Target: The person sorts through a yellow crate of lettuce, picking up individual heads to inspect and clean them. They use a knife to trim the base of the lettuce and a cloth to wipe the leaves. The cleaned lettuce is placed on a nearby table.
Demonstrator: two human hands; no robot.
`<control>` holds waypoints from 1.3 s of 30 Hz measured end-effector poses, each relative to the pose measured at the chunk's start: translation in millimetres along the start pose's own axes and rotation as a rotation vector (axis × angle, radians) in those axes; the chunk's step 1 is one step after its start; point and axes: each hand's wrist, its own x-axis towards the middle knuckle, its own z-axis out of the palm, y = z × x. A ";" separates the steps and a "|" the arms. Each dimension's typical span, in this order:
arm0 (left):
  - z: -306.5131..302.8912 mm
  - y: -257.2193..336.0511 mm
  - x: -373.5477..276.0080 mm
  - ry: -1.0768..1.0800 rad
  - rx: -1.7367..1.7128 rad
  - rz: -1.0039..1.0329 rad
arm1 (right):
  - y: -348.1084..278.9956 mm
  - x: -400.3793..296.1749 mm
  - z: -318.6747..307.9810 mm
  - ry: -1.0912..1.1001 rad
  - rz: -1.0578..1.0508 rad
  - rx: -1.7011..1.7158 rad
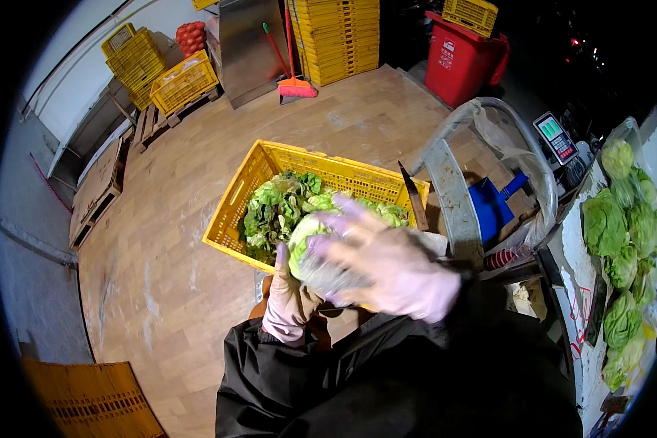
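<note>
My left hand (289, 306), in a light glove, is closed on the underside of a lettuce head (305, 241) with what looks like clear plastic film around its lower part. Over the top and right of that head lies my right hand (388, 268), gloved and motion-blurred, its fingers spread; whether it grips the lettuce cannot be told. Both hands are at the near side of a yellow plastic crate (235, 186) holding loose, partly browned lettuce leaves (276, 211). A knife (413, 197) with a dark blade stands tilted at the crate's right end.
To the right are a metal frame (454, 202), a blue dustpan (490, 205), a digital scale (555, 137) and several lettuce heads (605, 222) on a side surface. Farther off stand stacked yellow crates (339, 41), a red bin (454, 65), a broom (297, 87) and a wooden pallet (150, 123).
</note>
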 end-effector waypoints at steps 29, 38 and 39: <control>-20.1 -0.1 4.6 0.079 0.196 0.067 | 39.8 -15.6 36.0 0.210 0.180 0.654; -5.9 -5.2 10.7 0.136 0.244 0.016 | 17.4 -14.1 -1.6 0.373 0.243 0.346; -5.3 -4.8 10.6 0.145 0.248 0.017 | 9.8 -4.7 -1.8 0.104 0.078 0.062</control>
